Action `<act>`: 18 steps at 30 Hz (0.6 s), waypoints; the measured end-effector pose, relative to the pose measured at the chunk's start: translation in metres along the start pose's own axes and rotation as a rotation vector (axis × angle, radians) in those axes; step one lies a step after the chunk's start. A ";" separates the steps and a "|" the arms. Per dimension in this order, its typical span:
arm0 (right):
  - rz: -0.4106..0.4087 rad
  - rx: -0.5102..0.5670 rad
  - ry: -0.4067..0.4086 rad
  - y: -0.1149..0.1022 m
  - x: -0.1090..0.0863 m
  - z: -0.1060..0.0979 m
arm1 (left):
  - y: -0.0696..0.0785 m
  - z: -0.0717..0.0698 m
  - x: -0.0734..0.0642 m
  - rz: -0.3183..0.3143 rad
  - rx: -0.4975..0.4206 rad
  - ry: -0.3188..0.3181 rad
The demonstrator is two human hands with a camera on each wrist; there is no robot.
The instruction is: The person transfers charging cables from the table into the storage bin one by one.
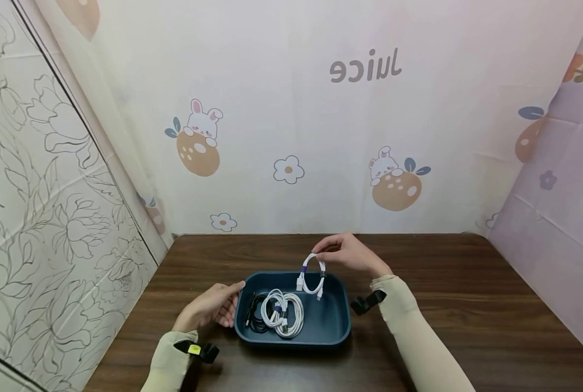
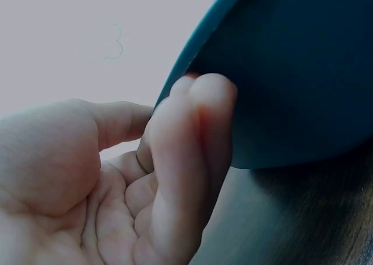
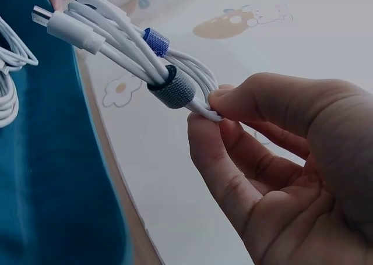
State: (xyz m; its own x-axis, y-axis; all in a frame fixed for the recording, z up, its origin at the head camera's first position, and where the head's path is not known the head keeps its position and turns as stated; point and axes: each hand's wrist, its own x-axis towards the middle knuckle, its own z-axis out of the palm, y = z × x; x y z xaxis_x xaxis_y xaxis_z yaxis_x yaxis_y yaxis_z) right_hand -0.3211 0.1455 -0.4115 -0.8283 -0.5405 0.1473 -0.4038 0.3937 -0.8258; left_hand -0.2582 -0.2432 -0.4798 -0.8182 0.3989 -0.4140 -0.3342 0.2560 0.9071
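Between thumb and index finger, my right hand (image 1: 352, 255) pinches a coiled white charging cable (image 3: 125, 49) by the end of its loop. A dark grey strap and a purple-blue strap bind the coil, and its plugs point away from the fingers. In the head view this cable hangs over the back right of a dark blue tray (image 1: 328, 321). My left hand (image 1: 214, 305) grips the tray's left side, thumb at the rim and fingers against the outer wall. Inside the tray, coiled white cables (image 1: 293, 316) lie partly over a black cable (image 1: 257, 321).
The tray stands on a dark wooden table (image 1: 448, 305). Behind the table hangs a pale printed curtain (image 1: 291, 109), and a flower-patterned panel (image 1: 61, 190) runs along the left side. Black wrist mounts (image 1: 367, 302) sit on both forearms.
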 end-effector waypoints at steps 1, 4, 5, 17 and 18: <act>-0.003 0.002 0.000 -0.001 0.001 0.001 | 0.000 0.000 0.000 0.000 0.000 0.000; -0.009 0.026 -0.012 -0.003 0.003 0.004 | 0.000 0.000 0.000 0.001 0.004 0.003; -0.010 0.037 -0.017 -0.003 0.003 0.005 | 0.000 0.000 -0.001 0.002 0.007 0.004; -0.022 0.115 -0.061 -0.005 0.010 0.018 | 0.000 0.000 -0.001 -0.001 0.011 0.007; -0.023 0.111 -0.060 -0.005 0.011 0.019 | 0.000 0.000 -0.001 -0.002 0.013 0.009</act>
State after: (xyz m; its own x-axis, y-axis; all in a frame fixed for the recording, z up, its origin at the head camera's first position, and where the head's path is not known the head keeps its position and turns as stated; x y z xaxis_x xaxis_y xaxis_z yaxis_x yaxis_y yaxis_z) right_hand -0.3207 0.1238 -0.4166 -0.7934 -0.5931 0.1369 -0.3741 0.2977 -0.8783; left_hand -0.2576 -0.2440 -0.4793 -0.8218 0.3905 -0.4149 -0.3296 0.2681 0.9053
